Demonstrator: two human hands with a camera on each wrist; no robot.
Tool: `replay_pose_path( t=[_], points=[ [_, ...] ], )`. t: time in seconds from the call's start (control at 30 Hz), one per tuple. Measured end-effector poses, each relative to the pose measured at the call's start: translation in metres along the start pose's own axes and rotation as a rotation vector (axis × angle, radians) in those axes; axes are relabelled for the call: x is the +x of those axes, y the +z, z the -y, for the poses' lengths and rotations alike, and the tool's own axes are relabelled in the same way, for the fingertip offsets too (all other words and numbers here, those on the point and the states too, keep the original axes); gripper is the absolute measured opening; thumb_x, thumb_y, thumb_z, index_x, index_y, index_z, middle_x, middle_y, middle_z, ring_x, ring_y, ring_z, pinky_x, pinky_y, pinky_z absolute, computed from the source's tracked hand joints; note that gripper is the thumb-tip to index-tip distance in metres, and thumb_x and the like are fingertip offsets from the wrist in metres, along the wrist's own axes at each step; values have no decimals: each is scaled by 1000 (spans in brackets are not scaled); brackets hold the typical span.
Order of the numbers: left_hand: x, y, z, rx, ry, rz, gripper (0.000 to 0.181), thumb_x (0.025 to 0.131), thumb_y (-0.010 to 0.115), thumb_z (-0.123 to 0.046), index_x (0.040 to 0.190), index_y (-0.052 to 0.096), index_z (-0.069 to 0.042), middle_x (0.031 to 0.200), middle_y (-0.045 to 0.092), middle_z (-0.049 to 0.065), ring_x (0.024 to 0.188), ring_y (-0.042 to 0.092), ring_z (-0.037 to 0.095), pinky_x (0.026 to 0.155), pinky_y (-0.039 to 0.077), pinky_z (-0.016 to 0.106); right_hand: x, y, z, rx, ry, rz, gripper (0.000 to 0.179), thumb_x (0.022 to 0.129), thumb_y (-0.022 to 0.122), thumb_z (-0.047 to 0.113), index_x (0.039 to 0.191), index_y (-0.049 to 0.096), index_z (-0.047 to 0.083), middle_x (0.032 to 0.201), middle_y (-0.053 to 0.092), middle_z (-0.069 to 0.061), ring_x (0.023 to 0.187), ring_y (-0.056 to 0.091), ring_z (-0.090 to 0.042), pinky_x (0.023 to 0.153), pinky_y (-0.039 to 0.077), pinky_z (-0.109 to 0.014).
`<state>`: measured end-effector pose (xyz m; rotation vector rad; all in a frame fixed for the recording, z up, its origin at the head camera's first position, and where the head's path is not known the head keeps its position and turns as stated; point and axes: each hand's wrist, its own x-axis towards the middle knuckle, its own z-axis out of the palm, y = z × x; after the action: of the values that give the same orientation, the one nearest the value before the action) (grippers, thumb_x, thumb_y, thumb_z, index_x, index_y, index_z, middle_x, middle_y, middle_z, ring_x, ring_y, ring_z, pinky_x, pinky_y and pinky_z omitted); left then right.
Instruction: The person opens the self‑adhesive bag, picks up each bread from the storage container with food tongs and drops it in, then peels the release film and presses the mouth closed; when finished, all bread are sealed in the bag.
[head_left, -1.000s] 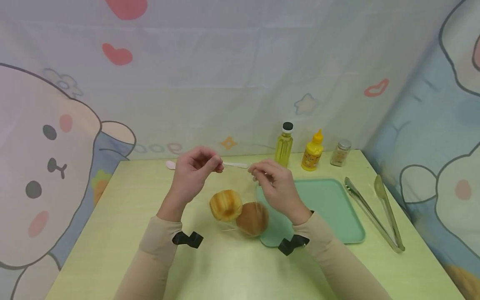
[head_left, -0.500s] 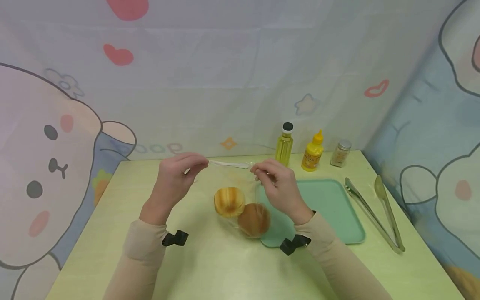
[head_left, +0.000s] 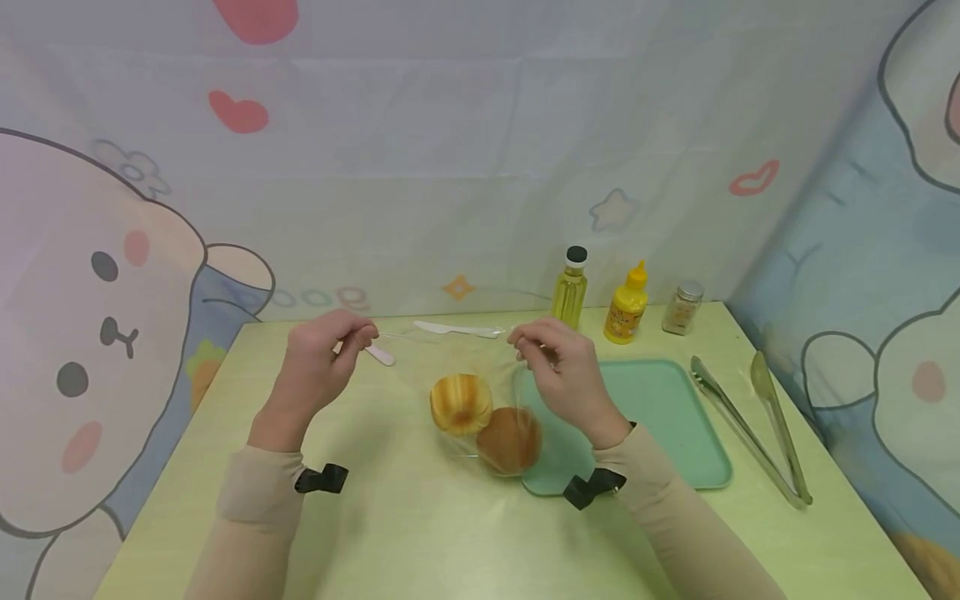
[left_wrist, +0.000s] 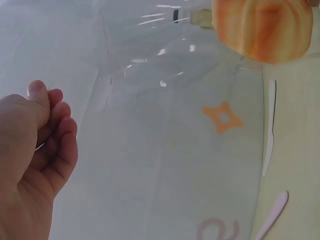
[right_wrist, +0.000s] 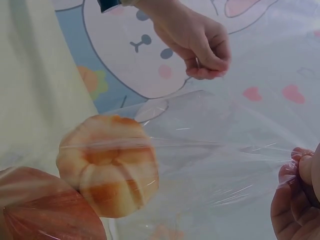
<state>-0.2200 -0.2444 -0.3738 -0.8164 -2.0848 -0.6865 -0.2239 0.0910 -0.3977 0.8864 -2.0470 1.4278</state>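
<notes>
A clear plastic bag [right_wrist: 200, 145] hangs from my right hand [head_left: 558, 375], whose fingertips pinch its gathered upper edge. Farther left, my left hand [head_left: 318, 367] has thumb and fingers together. A thin pale edge of film runs from its tips toward the bag, though the contact is hard to make out in the left wrist view. Low in the bag sit a yellow striped bun [head_left: 461, 404] and a smooth brown bun [head_left: 510, 440], side by side. Behind the bag lie a white plastic knife [head_left: 457, 330] and a pale pink-handled utensil [head_left: 379, 355], partly hidden by my left hand.
A green tray [head_left: 660, 417] lies to the right, partly behind my right hand. Beyond it stand an oil bottle [head_left: 570, 292], a yellow squeeze bottle [head_left: 626, 308] and a seasoning jar [head_left: 682, 308]. Metal tongs [head_left: 750, 433] rest along the right edge of the table [head_left: 420, 533].
My left hand has slid left, away from my right hand, uncovering the white knife. My right hand has stayed nearly still. The buns have shifted slightly right.
</notes>
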Motion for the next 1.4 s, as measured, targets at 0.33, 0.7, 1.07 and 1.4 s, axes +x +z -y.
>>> replay_pose_path(
  t=[0.33,0.7,1.07,1.4],
  points=[
    [-22,-14,19,-233,-412,-25,13,89,79,8,100,81,2,87,78,17,76,67,-11,73,55,10,-1,-2,-7,6,7,-24,16,101,65,-6,102,77,5,97,72,-6,79,66,-19,67,57,-19],
    [-51,-39,47,-323,-730,-195,16,96,76,-3,109,79,6,90,79,-6,78,74,2,79,58,15,-2,-6,-9,0,18,-35,16,101,65,-5,102,77,5,95,70,-7,79,66,-22,67,56,-19],
    [-77,-59,70,-324,-913,-327,18,93,78,-1,108,78,9,84,77,-12,76,74,2,75,58,13,-1,-8,-10,-18,35,-36,16,101,65,-6,101,77,4,93,69,-5,79,65,-17,67,56,-18],
    [-93,-54,78,93,-928,-147,22,98,76,-16,113,80,1,85,78,-6,69,59,-19,63,48,4,-2,-4,-9,-5,19,0,17,100,65,-7,101,78,4,94,71,-5,79,65,-16,68,57,-20]
  ],
)
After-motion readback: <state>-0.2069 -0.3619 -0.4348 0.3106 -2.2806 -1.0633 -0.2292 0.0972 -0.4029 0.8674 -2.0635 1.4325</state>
